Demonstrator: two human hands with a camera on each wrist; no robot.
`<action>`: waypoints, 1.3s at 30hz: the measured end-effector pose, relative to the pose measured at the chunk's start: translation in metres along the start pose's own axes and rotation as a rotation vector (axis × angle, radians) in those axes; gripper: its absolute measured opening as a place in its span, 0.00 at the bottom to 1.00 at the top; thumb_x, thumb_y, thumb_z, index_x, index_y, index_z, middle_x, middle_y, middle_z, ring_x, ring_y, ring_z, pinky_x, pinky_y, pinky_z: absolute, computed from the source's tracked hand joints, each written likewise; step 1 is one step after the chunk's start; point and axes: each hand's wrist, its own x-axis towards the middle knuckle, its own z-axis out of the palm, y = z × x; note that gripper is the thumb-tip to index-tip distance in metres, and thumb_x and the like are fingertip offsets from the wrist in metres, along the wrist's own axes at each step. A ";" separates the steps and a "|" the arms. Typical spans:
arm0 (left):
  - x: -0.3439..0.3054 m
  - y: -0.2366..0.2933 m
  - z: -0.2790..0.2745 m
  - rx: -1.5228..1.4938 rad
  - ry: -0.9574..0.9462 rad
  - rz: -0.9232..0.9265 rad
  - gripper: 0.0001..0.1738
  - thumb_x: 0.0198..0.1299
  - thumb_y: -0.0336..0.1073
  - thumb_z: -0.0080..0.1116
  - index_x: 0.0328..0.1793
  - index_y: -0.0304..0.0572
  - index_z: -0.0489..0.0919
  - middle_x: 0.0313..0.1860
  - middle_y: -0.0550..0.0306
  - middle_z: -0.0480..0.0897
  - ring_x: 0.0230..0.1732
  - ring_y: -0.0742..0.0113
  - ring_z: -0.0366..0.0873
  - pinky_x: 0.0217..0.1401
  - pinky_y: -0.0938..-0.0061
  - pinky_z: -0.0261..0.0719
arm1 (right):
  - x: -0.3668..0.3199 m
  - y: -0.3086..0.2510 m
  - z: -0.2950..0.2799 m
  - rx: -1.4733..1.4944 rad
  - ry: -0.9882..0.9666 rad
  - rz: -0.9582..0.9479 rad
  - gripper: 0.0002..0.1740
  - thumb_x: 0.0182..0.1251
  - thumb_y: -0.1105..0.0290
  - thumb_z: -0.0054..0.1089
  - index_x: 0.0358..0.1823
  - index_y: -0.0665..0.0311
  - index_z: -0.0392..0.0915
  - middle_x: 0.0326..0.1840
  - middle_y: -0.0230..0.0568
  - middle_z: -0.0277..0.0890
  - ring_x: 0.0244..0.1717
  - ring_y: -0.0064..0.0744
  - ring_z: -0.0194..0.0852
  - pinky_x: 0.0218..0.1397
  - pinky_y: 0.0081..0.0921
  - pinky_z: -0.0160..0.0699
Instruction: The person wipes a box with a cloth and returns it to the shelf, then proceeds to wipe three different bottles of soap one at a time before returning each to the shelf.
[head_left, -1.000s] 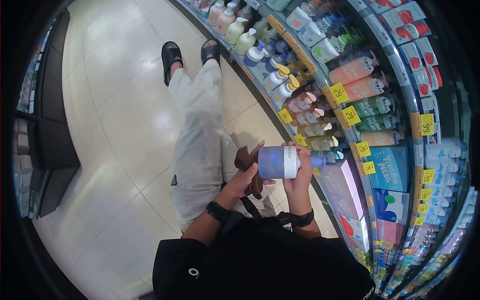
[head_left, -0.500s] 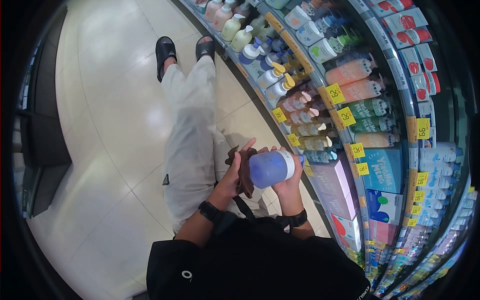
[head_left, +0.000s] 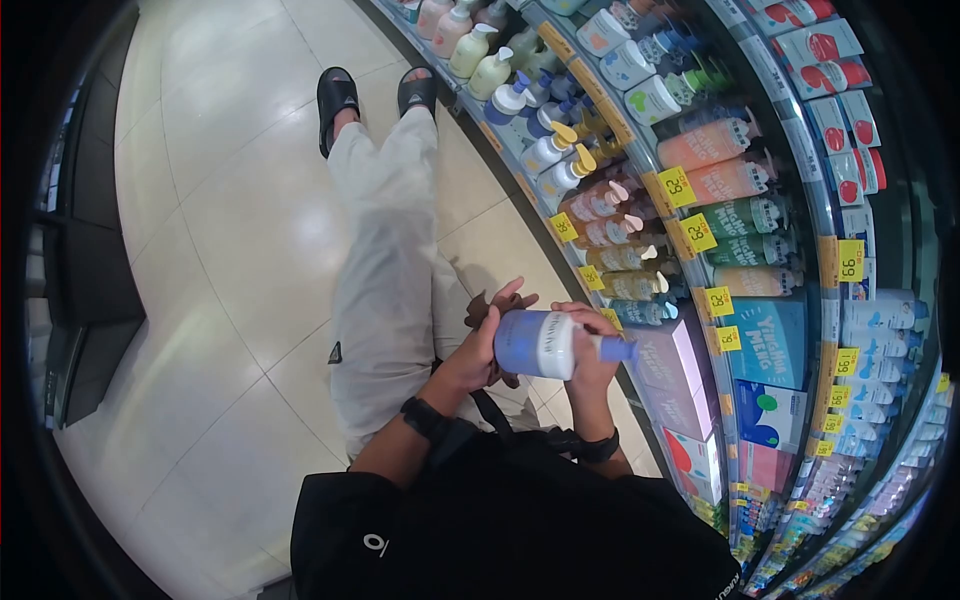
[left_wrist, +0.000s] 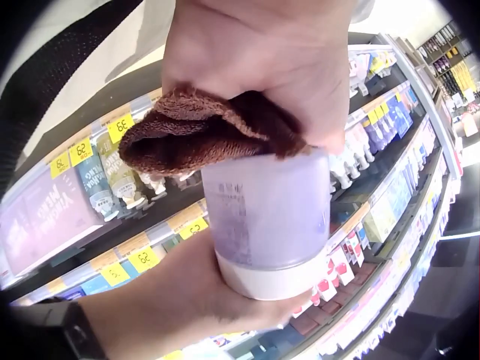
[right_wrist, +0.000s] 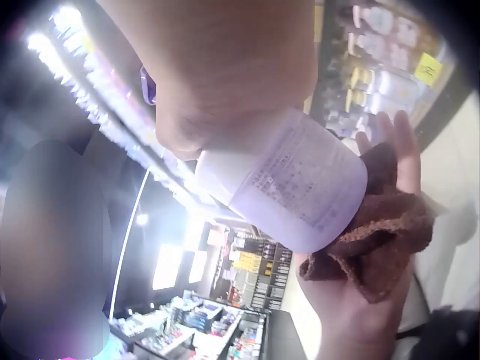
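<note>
A purple pump bottle with a white upper band point(head_left: 535, 343) lies sideways between both hands in the head view, its purple pump point(head_left: 618, 350) pointing right. The right hand point(head_left: 594, 358) grips the bottle around its white pump end. At the base, the left hand point(head_left: 474, 350) holds a brown cloth point(left_wrist: 202, 135) against the bottle, some of its fingers extended. In the right wrist view the cloth point(right_wrist: 375, 240) bunches between the left palm and the bottle's base point(right_wrist: 307, 187). The pump is mostly hidden by the right hand in the left wrist view.
Shelves of pump bottles point(head_left: 600, 235), boxes point(head_left: 765, 340) and yellow price tags point(head_left: 675, 187) curve along the right side. A dark shelf unit point(head_left: 95, 270) stands at the left. The person's legs point(head_left: 385, 270) extend over the tiled floor point(head_left: 230, 230).
The bottle has turned between the hands: its pump was partly hidden half a second ago and now shows again, with the printed label. The cloth has stayed at the base.
</note>
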 end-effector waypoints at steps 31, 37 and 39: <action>-0.005 -0.003 -0.018 -0.365 0.035 0.038 0.36 0.59 0.60 0.54 0.66 0.42 0.66 0.58 0.49 0.74 0.59 0.55 0.74 0.61 0.60 0.75 | 0.024 -0.011 0.032 -0.253 -0.299 -0.222 0.12 0.50 0.78 0.57 0.39 0.70 0.74 0.44 0.53 0.78 0.48 0.45 0.79 0.54 0.34 0.75; -0.008 -0.006 -0.020 -0.436 0.022 0.005 0.33 0.57 0.47 0.63 0.66 0.44 0.65 0.56 0.51 0.74 0.55 0.61 0.76 0.58 0.65 0.77 | 0.020 0.000 0.021 -0.123 -0.231 -0.142 0.11 0.57 0.76 0.55 0.42 0.70 0.73 0.46 0.53 0.78 0.51 0.45 0.77 0.58 0.38 0.72; -0.008 -0.009 -0.024 -0.404 -0.006 -0.009 0.35 0.56 0.46 0.64 0.67 0.45 0.63 0.56 0.52 0.73 0.56 0.62 0.75 0.58 0.67 0.77 | 0.020 0.002 0.019 -0.075 -0.193 -0.099 0.10 0.60 0.75 0.54 0.43 0.70 0.73 0.47 0.53 0.77 0.52 0.44 0.76 0.59 0.38 0.71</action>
